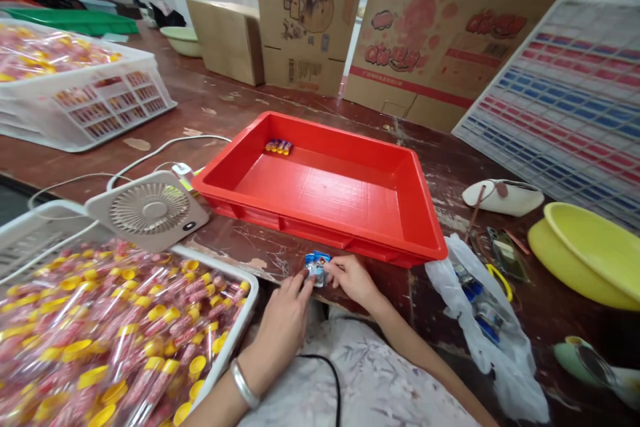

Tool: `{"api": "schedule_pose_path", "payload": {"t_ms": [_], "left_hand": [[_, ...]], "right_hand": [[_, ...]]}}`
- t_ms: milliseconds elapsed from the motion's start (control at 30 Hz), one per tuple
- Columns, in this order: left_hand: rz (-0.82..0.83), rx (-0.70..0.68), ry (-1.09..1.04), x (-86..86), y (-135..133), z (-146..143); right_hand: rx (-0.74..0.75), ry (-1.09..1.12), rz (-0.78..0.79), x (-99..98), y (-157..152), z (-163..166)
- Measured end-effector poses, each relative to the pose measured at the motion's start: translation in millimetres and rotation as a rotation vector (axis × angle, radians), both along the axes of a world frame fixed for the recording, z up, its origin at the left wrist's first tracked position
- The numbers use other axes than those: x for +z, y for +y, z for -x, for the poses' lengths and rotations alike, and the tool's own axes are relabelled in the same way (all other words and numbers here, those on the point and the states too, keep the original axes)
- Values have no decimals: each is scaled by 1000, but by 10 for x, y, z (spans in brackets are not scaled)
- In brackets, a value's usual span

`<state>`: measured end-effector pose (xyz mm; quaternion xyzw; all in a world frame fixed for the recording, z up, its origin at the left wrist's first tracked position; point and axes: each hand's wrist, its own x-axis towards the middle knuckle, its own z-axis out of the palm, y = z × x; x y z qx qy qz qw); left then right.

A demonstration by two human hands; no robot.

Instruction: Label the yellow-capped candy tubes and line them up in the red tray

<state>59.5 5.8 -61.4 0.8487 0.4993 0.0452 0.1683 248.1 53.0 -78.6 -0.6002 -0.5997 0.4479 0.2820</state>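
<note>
My left hand (286, 313) and my right hand (353, 278) meet at the near table edge, both pinching a small blue and white packet (317, 265) between their fingertips. Just beyond them stands a red plastic tray (425, 227), which holds a small row of blue and yellow pieces (279, 145) in its far left corner. A white crate (246, 307) full of yellow-capped tubes in clear wrap (110, 327) sits at my left, close to my left forearm. A silver bangle is on my left wrist.
A small white fan (149, 208) with white cables lies left of the red tray. Another white crate (85, 120) of sweets stands at far left. Cardboard boxes (415, 33) line the back. A white plastic bag (480, 320), yellow plates (590, 253) and a sticker sheet (565, 100) lie right.
</note>
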Motion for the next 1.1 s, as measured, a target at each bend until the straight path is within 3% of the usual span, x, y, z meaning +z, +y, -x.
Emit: {"api": "schedule_pose_path", "payload": {"t_ms": [167, 333, 467, 600, 667, 733, 867, 967, 1100], "left_hand": [[18, 26, 21, 231, -15, 158], [52, 237, 228, 479, 16, 878], [72, 299, 331, 438, -16, 1298], [54, 301, 320, 366, -38, 1397], [60, 349, 120, 396, -33, 1393], [143, 440, -237, 471, -29, 1344], [481, 599, -839, 649, -58, 1067], [660, 606, -1069, 693, -106, 806], [648, 496, -1122, 642, -144, 593]], "right_hand": [[21, -96, -103, 133, -96, -144], [-137, 149, -39, 206, -112, -234], [-162, 310, 14, 269, -112, -130], [-167, 464, 65, 308, -107, 41], [-184, 552, 94, 346, -113, 139], [-204, 643, 124, 403, -119, 244], [-215, 861, 181, 527, -108, 465], [-262, 1010, 216, 582, -80, 598], [-344, 1125, 251, 615, -75, 693]]}}
